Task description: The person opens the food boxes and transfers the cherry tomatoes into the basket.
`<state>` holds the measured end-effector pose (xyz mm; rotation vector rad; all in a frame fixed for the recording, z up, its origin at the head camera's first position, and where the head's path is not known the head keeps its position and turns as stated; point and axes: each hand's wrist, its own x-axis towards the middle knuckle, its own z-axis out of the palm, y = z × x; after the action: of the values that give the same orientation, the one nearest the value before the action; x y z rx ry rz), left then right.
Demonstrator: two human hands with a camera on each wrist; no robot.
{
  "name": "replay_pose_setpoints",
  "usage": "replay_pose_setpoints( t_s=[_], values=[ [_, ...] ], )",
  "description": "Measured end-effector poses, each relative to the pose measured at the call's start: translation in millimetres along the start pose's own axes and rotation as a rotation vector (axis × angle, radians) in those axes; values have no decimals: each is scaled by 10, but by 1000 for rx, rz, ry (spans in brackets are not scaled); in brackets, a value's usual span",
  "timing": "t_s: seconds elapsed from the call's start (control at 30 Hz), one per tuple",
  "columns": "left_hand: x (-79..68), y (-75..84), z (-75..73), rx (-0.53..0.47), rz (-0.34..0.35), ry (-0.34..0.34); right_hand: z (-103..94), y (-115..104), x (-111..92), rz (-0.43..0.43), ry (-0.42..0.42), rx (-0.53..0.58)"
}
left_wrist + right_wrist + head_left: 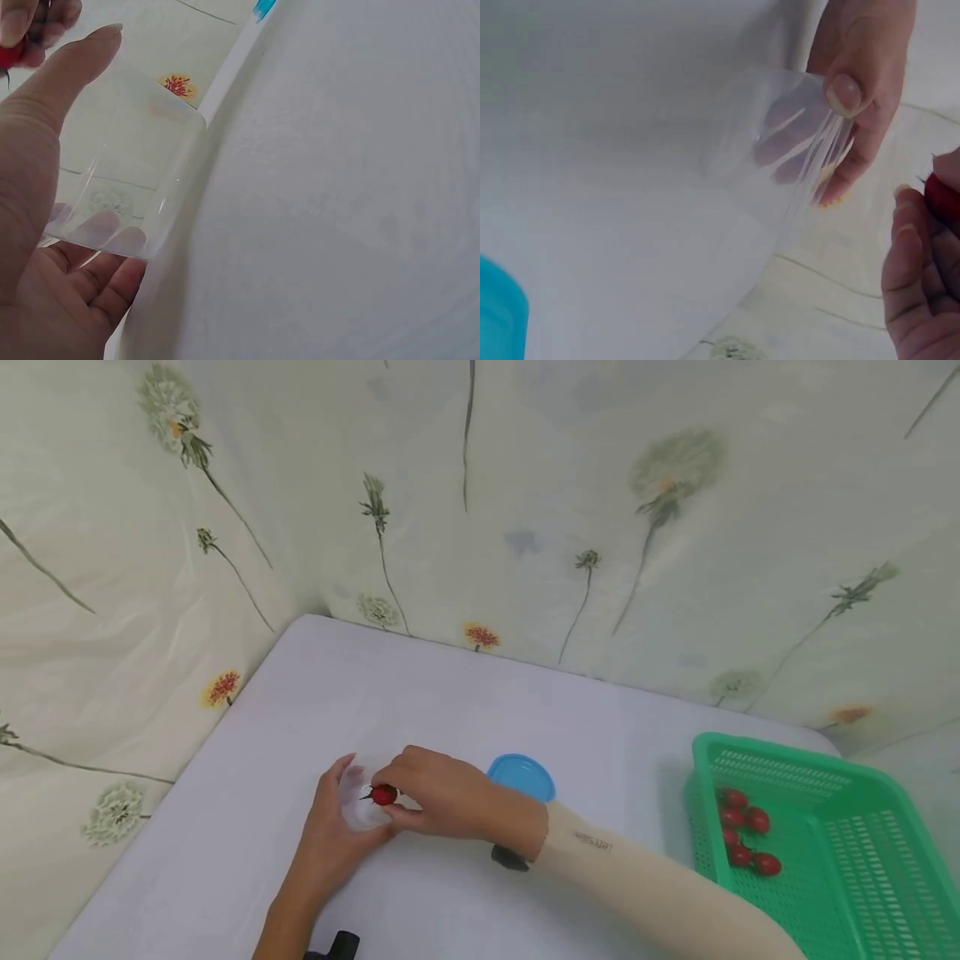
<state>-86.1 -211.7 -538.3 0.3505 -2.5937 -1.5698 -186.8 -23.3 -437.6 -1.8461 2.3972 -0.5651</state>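
My left hand [330, 831] grips a clear plastic container [127, 165] around its side, thumb near the rim and fingers curled about the wall. In the right wrist view the fingers show through the container's wall. Over the container's mouth, my right hand [442, 793] pinches a small red cherry tomato [385, 794] with a green stem. The right wrist view catches only part of this cherry tomato [941, 199] at its right edge, apart from the container's rim.
A round blue lid [522, 775] lies on the white table [480, 702], partly behind my right wrist. To the right stands a green plastic basket [795, 748] with several cherry tomatoes [757, 821] along its left side. Flower-printed cloth [540, 510] hangs behind the table.
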Motion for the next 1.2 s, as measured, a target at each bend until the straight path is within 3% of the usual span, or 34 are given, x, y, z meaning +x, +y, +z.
replay_pose_setpoints(
  t_s=[0.37, 0.7, 0.83, 1.07, 1.2],
  values=[
    [25, 32, 24, 43, 0, -12, -306, -79, -562, -228, 220, -240],
    [6, 17, 11, 48, -9, 9, -573, 58, -1334, -222, 424, -310],
    [-10, 25, 7, 47, -8, 9, -664, 131, -1694, -108, 430, -361],
    [-33, 59, 6, 53, -23, -6, -903, 239, -2342, 313, 444, -404],
    [-48, 75, 7, 54, -36, -14, -1006, 317, -2634, 384, 525, -354]
  ],
)
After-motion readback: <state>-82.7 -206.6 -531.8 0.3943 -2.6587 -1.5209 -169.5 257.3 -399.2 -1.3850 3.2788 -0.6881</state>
